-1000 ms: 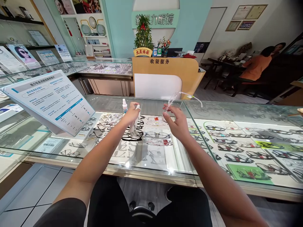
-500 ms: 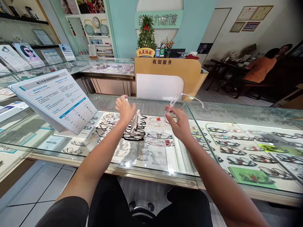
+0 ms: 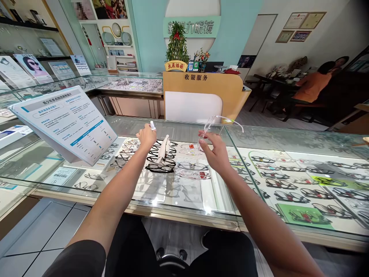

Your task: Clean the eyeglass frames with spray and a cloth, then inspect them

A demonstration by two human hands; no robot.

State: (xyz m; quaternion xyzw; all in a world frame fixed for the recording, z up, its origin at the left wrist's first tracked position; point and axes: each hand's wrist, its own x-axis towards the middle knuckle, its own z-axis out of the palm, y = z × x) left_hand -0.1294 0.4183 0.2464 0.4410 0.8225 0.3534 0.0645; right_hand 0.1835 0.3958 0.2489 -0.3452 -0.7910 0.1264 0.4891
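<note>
My left hand (image 3: 147, 137) is closed around a small white bottle (image 3: 152, 125), whose top sticks out above my fingers over the glass counter. A light-coloured cloth (image 3: 164, 149) lies on the counter just to the right of that hand. In my right hand (image 3: 215, 150), thumb and fingers pinch a pair of clear-framed eyeglasses (image 3: 208, 124) by one side, with a temple arm stretching out to the right. Under the glass, near the cloth, are rows of black-framed glasses (image 3: 160, 168) and some clear-framed glasses (image 3: 192, 166).
A tilted white information board (image 3: 69, 123) stands on the counter at the left. More framed glasses (image 3: 291, 196) fill the display case on the right. Beyond the counter is a wooden cashier desk (image 3: 201, 82). A person in orange (image 3: 313, 86) sits at a table in the far right background.
My left hand had its fingers spread by the bottle; now it is closed on it and slightly further left. My right hand still holds the eyeglasses in nearly the same place.
</note>
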